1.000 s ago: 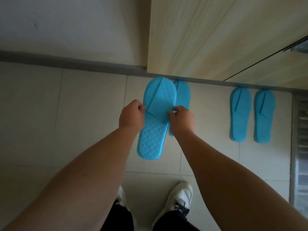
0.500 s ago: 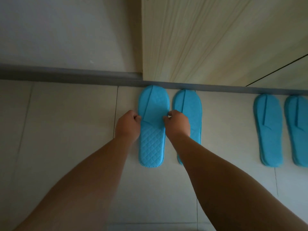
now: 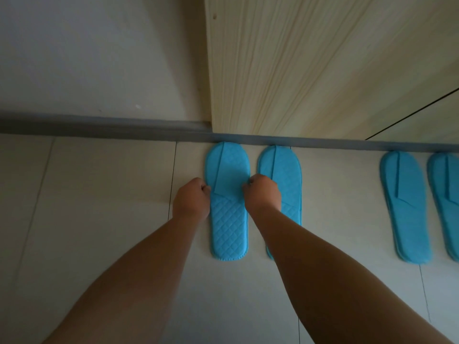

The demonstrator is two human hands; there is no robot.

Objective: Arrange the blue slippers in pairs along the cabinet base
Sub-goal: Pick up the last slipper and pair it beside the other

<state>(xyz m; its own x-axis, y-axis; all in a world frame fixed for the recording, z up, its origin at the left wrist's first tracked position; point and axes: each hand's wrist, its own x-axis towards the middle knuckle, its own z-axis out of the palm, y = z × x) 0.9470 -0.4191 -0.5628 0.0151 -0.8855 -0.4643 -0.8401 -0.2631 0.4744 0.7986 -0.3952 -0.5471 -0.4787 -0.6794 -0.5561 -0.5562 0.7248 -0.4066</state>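
A blue quilted slipper (image 3: pixel 227 219) lies flat on the tiled floor, toe against the grey cabinet base (image 3: pixel 323 142). My left hand (image 3: pixel 191 202) pinches its left edge and my right hand (image 3: pixel 263 194) pinches its right edge, both at the strap. A second blue slipper (image 3: pixel 283 167) lies parallel just to its right, partly hidden by my right hand and forearm. Further right, another pair rests toe-first at the base: one slipper (image 3: pixel 407 209) in full, the other slipper (image 3: pixel 447 194) cut off by the frame edge.
The light wooden cabinet (image 3: pixel 310 70) rises above the base. A white wall (image 3: pixel 99 58) with a grey skirting board (image 3: pixel 99 125) runs to the left. Pale floor tiles (image 3: pixel 99 207) spread around the slippers.
The slipper held in both hands came down from mid-air to the floor beside its partner, toe at the cabinet base. The view moved closer and lower.
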